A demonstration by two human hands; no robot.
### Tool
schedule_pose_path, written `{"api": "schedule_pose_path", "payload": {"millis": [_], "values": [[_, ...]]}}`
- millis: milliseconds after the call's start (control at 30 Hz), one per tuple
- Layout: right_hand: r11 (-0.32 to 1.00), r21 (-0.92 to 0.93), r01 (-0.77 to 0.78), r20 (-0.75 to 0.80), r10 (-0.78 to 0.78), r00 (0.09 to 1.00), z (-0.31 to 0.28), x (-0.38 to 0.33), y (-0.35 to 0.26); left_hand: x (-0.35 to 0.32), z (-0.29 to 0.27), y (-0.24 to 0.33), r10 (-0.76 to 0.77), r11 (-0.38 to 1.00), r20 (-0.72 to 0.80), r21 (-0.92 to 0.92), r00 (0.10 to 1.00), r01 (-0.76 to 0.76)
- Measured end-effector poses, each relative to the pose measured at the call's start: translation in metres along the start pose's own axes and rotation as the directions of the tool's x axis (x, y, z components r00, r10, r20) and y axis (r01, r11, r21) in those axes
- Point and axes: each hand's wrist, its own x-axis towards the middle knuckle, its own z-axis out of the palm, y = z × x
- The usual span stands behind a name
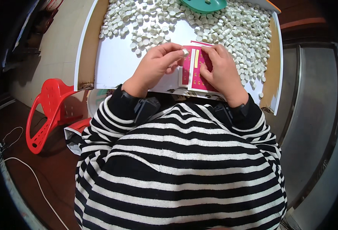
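Between the thumb and index finger of my left hand [150,68], a small white cap [185,53] is pinched. It is over the left part of a pink sheet of stickers [195,73] with small gold marks and a pale strip. My right hand [225,71] has its fingers bent over the sheet's right side, holding it down at the table's near edge. More pink sheets show under it, their edges sticking out. Loose white caps [249,42] of the same kind are heaped beyond both hands.
The white tabletop [117,65] has raised wooden sides [85,50]. A green plastic dish [205,5] sits among the caps at the far side. A red plastic chair [50,111] is on the floor at left, near a white cable [35,174]. Grey door panels [310,96] stand at right.
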Motion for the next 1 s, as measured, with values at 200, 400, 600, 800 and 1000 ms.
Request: {"api": "schedule_pose_path", "payload": {"millis": [200,400,600,800,1000], "values": [[1.0,0.022,0.016,-0.006,-0.016,1.0,0.007,-0.001,0.007,-0.008,0.004,-0.003,-0.098,0.955,0.112,-0.267,0.989,0.125],[0.997,0.077,0.022,-0.043,-0.019,0.999,0.009,0.001,0.008,-0.002,0.012,-0.015,-0.054,0.987,0.02,-0.154,0.998,0.056],[0.997,0.08,-0.017,-0.033,0.02,0.999,0.016,0.007,0.013,0.012,0.017,-0.027,0.129,0.975,0.008,0.18,0.992,-0.129],[0.994,0.018,0.111,-0.104,-0.109,0.989,0.016,-0.003,0.015,0.022,0.025,-0.029,0.458,0.467,0.11,0.814,0.882,-0.344],[0.99,0.105,0.089,-0.139,-0.074,0.988,0.015,-0.002,0.013,0.021,0.026,-0.029,0.484,0.439,0.122,0.823,0.866,-0.361]]}}
